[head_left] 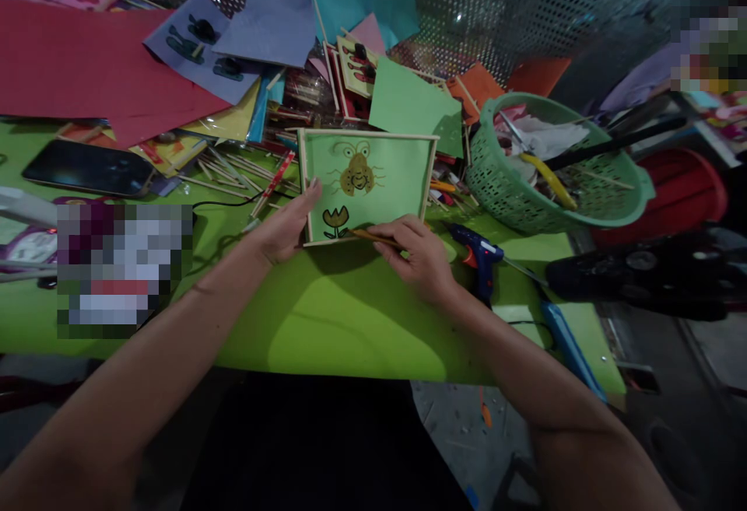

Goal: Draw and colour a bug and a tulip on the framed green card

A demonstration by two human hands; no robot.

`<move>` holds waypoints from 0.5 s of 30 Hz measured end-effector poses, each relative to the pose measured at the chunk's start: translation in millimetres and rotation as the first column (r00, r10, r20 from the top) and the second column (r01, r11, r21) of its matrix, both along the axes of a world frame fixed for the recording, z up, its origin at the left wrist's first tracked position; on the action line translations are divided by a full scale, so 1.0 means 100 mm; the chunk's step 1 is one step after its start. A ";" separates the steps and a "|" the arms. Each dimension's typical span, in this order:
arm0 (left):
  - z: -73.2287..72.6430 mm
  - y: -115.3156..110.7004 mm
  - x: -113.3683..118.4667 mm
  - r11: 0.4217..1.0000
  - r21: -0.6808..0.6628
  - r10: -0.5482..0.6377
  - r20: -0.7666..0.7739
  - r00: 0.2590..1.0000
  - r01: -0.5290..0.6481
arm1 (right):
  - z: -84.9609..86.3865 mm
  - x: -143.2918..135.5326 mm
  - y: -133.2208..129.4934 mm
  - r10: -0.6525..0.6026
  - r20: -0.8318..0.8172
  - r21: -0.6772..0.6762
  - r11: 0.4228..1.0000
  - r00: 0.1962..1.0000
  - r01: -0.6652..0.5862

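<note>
A light green picture (402,176) with a frame of thin wooden sticks is propped up facing me over the table. On it are a brown beetle figure (357,174) and, lower left, a small brown tulip (335,219) with dark outlines. My left hand (292,223) grips the picture's left edge, thumb on the front. Between the fingers of my right hand (412,250) is a thin brown pencil-like stick (373,237), its tip beside the tulip's base near the lower frame stick.
A blue glue gun (479,254) lies right of my right hand. Behind it stands a green basket (519,192) with tools and scraps. Coloured paper sheets (87,68) and loose wooden sticks (227,173) crowd the back. A black phone (87,167) lies left on the green table (327,324).
</note>
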State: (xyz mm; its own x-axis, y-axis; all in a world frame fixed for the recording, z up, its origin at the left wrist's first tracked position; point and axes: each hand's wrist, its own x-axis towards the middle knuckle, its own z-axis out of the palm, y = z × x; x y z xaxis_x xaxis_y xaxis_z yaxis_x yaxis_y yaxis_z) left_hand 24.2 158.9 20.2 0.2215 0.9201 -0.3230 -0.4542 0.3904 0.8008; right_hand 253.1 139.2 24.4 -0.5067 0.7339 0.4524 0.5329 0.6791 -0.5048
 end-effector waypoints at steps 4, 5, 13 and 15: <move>0.00 0.00 0.00 1.000 0.000 -0.020 0.031 0.999 0.020 | -0.01 -0.01 0.00 0.031 0.021 0.015 0.999 0.999 -0.031; 0.00 0.00 0.01 1.000 0.003 -0.027 0.039 0.999 0.027 | -0.02 -0.01 0.00 0.036 0.032 0.017 0.999 0.999 -0.037; 0.02 -0.01 0.00 0.998 -0.006 -0.055 0.056 0.997 0.055 | 0.00 -0.01 -0.01 0.016 0.038 0.032 0.999 0.999 -0.017; 0.02 -0.01 0.00 0.997 0.003 -0.075 0.074 0.994 0.075 | 0.00 -0.02 -0.01 0.026 0.047 0.024 0.999 0.999 -0.027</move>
